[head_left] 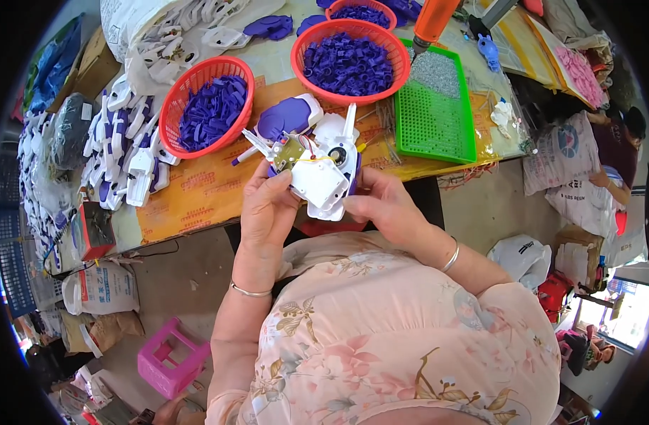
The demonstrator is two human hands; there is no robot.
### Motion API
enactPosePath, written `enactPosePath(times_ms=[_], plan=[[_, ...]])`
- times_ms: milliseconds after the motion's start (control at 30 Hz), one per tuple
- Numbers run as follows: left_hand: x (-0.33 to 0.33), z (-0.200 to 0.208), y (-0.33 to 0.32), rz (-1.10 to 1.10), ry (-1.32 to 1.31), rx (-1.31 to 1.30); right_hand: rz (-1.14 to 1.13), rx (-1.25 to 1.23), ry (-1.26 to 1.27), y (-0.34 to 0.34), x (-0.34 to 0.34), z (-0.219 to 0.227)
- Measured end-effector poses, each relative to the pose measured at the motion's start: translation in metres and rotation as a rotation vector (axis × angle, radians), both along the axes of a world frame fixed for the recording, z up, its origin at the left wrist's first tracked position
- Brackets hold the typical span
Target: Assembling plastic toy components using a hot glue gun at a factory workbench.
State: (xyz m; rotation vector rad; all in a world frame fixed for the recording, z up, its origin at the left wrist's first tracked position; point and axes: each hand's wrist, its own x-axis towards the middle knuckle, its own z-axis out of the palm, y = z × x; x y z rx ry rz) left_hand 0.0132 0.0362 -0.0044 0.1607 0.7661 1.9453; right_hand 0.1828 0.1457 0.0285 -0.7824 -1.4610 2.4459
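Both hands hold a white-and-purple plastic toy body above the near edge of the table. Its inside faces up, with a green circuit board, thin red and yellow wires and a round dark part. My left hand grips its left side, thumb on top near the board. My right hand holds the lower right side, thumb and fingers closed at the purple edge. Just beyond lies a purple-and-white shell piece. What kind of toy this is I cannot make out.
Red baskets of purple plastic pieces stand beyond my hands. A green tray of small metal parts, probably screws, is to the right, under a hanging orange electric screwdriver. White-and-purple housings pile up left. A pink stool stands on the floor.
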Motion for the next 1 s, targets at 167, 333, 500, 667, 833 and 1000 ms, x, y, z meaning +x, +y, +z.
enactPosePath(times_ms=[167,333,500,667,833,1000], plan=[[0.001,0.007,-0.001,-0.029,-0.021,0.035,-0.067,0.056,0.131,-0.002,0.000,-0.016],[0.004,0.013,-0.002,-0.054,0.013,0.062,-0.159,-0.404,0.291,-0.003,-0.005,-0.018],[0.009,0.016,-0.003,-0.056,0.038,0.049,-0.213,-0.378,0.279,-0.002,-0.005,-0.005],[0.007,0.019,-0.005,-0.009,0.157,0.015,-0.224,-0.199,0.162,0.001,0.001,-0.005],[0.001,0.011,-0.010,-0.012,0.240,-0.098,-0.064,-0.289,0.117,0.006,0.006,0.004],[0.003,0.013,-0.006,0.015,0.247,-0.128,-0.072,0.043,0.025,0.002,0.008,0.019]])
